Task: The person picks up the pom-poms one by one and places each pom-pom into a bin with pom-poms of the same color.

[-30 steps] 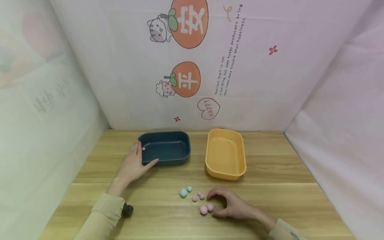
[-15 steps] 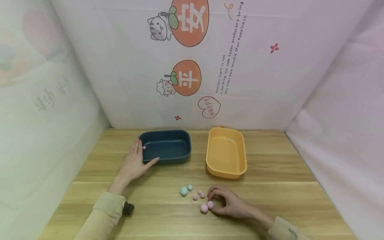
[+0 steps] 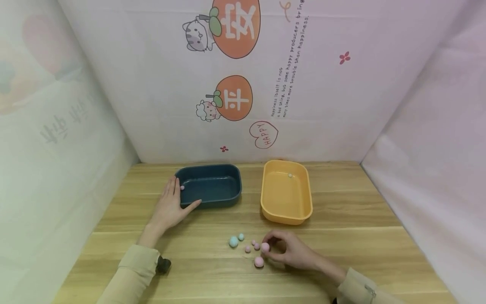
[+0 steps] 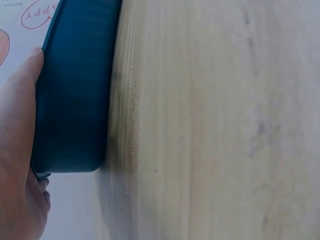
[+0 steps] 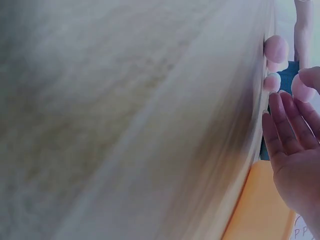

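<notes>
My right hand (image 3: 290, 251) pinches a pink ball (image 3: 265, 248) between thumb and fingertips, just above the table. Another pink ball (image 3: 259, 262) of similar size lies nearer, and several smaller pink balls (image 3: 248, 249) lie to the left. Beyond them are a larger pale blue ball (image 3: 233, 241) and a smaller pale blue ball (image 3: 241, 237). With fairly straight fingers, my left hand (image 3: 168, 209) rests against the left end and front edge of the dark blue bin (image 3: 210, 203). A small pink ball (image 3: 182, 188) sits inside that bin. The left wrist view shows the thumb (image 4: 32, 67) along the bin's rim.
A yellow bin (image 3: 286, 220) stands at the back right, with one small pale ball (image 3: 290, 175) in it. Printed white cloth (image 3: 322, 126) rises behind the wooden table (image 3: 205, 270) and along both sides.
My right hand has closed on a pink ball and lifted it slightly away from the one beside it, moving a little toward the back. The left hand stays at the dark blue bin.
</notes>
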A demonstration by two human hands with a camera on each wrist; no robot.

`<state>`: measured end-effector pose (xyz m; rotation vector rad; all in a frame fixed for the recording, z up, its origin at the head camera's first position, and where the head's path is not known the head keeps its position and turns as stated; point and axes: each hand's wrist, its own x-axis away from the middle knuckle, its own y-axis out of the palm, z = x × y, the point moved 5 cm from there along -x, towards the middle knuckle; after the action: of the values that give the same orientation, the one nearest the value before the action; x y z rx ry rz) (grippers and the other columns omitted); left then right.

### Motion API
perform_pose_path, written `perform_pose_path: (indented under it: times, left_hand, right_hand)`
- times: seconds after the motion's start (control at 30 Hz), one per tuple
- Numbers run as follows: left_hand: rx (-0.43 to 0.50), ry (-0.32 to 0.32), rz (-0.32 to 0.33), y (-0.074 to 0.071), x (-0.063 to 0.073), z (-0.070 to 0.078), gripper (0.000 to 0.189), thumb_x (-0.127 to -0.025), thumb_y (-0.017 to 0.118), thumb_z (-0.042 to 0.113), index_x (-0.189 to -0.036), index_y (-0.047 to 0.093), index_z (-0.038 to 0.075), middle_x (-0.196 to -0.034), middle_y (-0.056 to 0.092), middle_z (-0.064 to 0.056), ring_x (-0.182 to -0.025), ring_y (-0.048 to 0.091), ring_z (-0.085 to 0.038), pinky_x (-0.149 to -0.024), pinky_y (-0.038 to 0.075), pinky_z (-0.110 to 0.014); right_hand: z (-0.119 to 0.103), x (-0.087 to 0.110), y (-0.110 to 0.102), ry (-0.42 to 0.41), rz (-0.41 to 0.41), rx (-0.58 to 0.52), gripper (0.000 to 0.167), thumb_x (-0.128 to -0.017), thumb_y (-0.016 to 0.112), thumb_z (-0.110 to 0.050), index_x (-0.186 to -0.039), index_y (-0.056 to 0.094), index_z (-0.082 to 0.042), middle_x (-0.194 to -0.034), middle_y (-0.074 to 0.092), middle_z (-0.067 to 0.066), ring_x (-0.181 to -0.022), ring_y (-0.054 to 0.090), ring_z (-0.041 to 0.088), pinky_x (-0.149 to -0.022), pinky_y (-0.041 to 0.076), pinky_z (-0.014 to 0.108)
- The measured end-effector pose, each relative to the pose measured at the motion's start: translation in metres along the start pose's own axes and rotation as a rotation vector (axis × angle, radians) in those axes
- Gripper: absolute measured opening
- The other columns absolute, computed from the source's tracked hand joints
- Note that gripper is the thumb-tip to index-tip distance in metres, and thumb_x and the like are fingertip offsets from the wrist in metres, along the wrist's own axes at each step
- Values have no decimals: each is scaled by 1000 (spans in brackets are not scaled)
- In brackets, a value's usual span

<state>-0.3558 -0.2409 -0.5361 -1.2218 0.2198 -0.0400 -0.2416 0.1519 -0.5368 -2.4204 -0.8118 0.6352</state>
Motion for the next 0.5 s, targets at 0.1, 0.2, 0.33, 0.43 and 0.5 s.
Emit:
perform_pose_path:
  times: [0.1,0.2,0.33,0.43,0.5]
  left_hand:
    - [13,-2,5,1,1,-2,130,-98,54,84,-173,3,-8,-184,1,-30,-172,8,-49,-140,15,-63]
    - [15,-1,8,1,2,-2,129,-98,54,85,-173,3,-8,-184,1,-29,-172,8,-49,-140,15,-63]
    - [26,1,6,1,2,-2,129,-98,55,84,-174,4,-7,-184,1,-29,-172,8,-48,-140,15,-63]
    - [39,4,4,0,1,-2,129,-98,56,83,-174,3,-7,-184,0,-29,-172,8,-48,-140,14,-63]
    - [49,5,3,-2,-1,-3,129,-98,57,82,-174,3,-7,-184,0,-29,-172,8,-48,-140,14,-63]
  right_hand:
    - [-6,-2,0,-32,15,33,20,-98,83,-7,-115,75,-13,-109,80,0,-101,73,7,-92,66,36]
    - [-15,-6,-2,-77,35,73,23,-96,84,-3,-113,75,-14,-107,80,-2,-100,73,7,-90,66,37]
    - [-23,-14,-4,-107,63,116,24,-95,85,-3,-112,75,-16,-107,79,-6,-99,73,5,-88,67,38]
    - [-29,-20,-5,-124,89,144,22,-96,84,-4,-113,75,-16,-107,78,-7,-100,72,5,-88,67,37]
    - [-32,-25,-5,-141,105,170,20,-98,82,-5,-113,74,-16,-107,77,-7,-100,71,5,-89,66,37]
